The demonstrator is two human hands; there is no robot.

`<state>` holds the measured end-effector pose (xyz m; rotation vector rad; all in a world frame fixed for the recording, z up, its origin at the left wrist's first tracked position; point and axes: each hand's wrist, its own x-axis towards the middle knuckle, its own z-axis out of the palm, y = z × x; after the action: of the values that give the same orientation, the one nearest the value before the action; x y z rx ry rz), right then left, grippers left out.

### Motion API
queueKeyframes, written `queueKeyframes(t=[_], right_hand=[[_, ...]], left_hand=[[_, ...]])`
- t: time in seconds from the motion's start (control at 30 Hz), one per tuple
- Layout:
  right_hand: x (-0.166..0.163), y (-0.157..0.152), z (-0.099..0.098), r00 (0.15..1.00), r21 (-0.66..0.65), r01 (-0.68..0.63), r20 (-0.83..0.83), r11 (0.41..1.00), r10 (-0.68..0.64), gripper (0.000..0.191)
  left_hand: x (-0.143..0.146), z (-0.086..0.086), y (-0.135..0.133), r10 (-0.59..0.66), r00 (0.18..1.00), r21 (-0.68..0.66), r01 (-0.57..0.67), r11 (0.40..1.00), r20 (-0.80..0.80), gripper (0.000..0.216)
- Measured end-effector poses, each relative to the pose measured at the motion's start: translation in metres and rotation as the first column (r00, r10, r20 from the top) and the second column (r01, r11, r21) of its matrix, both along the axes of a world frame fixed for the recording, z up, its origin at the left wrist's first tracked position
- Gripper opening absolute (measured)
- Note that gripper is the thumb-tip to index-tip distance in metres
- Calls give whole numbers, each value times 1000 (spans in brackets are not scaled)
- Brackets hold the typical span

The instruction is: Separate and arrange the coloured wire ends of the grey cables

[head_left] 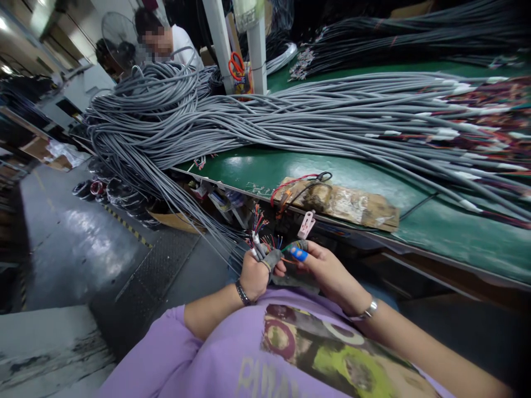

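My left hand (257, 272), its thumb in a grey finger cover, is closed around the ends of several grey cables (224, 240) in front of my body. Coloured wires (259, 218) fan out above that grip, past a white wrap on the cable. Close beside it on the right, my right hand (317, 258) pinches a thin green wire (287, 247). Blue tape circles its thumb and a grey cover sits on its index finger. The wire tips between the fingers are too small to make out.
A green table (415, 221) carries a thick bundle of grey cables (265, 119). At its near edge lie a taped cardboard piece (352, 205) and a pink clothespin (307, 224). Orange scissors (236, 66) hang by a white post (257, 55). A co-worker (182, 47) is behind the coils.
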<state>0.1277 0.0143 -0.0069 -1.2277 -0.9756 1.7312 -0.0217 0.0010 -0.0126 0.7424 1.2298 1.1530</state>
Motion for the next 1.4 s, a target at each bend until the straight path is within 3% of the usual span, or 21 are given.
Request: queueKeyframes(t=[0.33,0.6,0.73,0.83,0.93,1.07,1.27,1.4], right_hand=[[-9,2,8,996,2,86,-17,996,-86,34],[7,7,1,937,-171,289,-153,942,-315,37],[10,6,4,955,-193,181,-200,964,-219,39],[1,2,9,977,-187,59,-191,981,-95,41],[-9,0,10,985,-136,17,-167,991,-39,41],[-13,0,6,990,-76,37,-130,996,-46,39],[-14,-5,5,988,-104,16,-150,994,-31,35],[-10,-3,5,963,-152,126,-217,980,-157,30]], left_hand=[[2,-5,-1,-20,999,15,20,1000,-28,41],[-5,-1,7,75,997,9,-75,997,19,37],[-9,1,8,100,995,45,-101,994,15,37],[-6,1,3,46,999,60,-44,997,-25,38],[-4,-3,-2,-28,997,70,32,997,-65,39],[-4,-8,-5,-44,993,57,51,997,-110,40],[-2,-6,-4,-28,995,33,31,999,-91,43],[-2,-2,-3,-34,998,44,36,998,-55,41]])
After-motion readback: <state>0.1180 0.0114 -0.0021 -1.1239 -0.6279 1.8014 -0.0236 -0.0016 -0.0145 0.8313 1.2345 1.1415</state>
